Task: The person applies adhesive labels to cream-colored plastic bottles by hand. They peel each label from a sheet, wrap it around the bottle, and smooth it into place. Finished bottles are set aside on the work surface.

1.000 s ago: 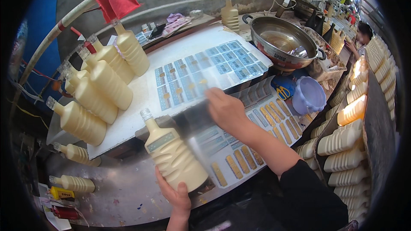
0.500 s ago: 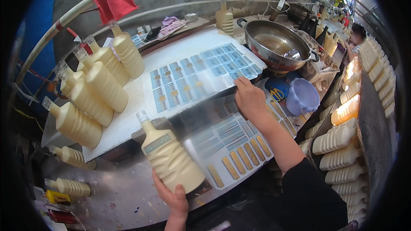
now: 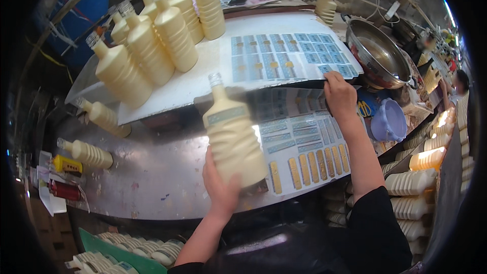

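My left hand point(image 3: 221, 185) is closed around the lower body of a cream bottle point(image 3: 236, 144), which stands tilted slightly and is blurred by motion. A pale blue patterned strip label point(image 3: 225, 115) sits across the bottle's shoulder. My right hand point(image 3: 339, 94) reaches to the front edge of the upper white board, its thumb and finger pinched at the corner of a blue label point(image 3: 327, 69). That label lies in the lowest row of a sheet of blue labels point(image 3: 317, 48). Beside it lies another group of labels with gold patches point(image 3: 266, 66).
Several cream bottles point(image 3: 175, 40) stand at the board's left. Gold strips point(image 3: 313, 165) and blue strips point(image 3: 299, 134) lie on the lower table. At the right are a metal pan point(image 3: 378, 50), a lavender bucket point(image 3: 389, 122) and racked bottles point(image 3: 413, 182). Another person point(image 3: 459, 83) is beyond.
The view has swung left and down, bringing a crate of bottles into sight at the lower left. My left hand still holds the bottle; my right hand stays at the label sheet's edge.
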A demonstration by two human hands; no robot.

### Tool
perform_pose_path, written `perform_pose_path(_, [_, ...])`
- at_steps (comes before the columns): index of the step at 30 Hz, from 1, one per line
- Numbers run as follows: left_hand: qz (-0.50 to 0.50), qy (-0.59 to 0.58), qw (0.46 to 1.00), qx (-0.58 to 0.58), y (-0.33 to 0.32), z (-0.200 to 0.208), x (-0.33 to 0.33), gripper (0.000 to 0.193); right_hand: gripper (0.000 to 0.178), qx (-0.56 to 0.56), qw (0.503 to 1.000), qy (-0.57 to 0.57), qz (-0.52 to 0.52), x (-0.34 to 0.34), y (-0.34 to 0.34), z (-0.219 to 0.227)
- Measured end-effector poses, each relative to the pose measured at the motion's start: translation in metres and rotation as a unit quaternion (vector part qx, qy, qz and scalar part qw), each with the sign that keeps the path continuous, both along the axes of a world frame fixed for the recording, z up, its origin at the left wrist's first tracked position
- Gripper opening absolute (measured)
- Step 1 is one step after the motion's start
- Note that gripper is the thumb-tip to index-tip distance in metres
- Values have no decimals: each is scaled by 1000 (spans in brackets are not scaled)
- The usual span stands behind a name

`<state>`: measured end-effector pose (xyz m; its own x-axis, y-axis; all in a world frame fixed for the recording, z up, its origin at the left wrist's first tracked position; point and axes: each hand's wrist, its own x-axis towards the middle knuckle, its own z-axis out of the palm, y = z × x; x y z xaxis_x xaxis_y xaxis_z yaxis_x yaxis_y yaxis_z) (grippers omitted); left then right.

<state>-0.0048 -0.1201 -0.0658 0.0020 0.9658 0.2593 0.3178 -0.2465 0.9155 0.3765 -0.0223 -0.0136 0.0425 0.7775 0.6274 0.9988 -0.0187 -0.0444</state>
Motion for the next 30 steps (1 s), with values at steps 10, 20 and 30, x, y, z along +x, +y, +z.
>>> perform_pose_path(10, [-51,-138,984,-102,-9,10,-9,97,11,-193,869,398,223,-122,-60,47])
perform_pose_path(20, [-84,-298,939,-153,-2,27,-11,74,22,-34,883,-26,467,-178,-101,21])
perform_pose_path(30, [-32,-216,965,-144,-8,21,-1,80,23,-26,876,-31,481,-172,-102,17])
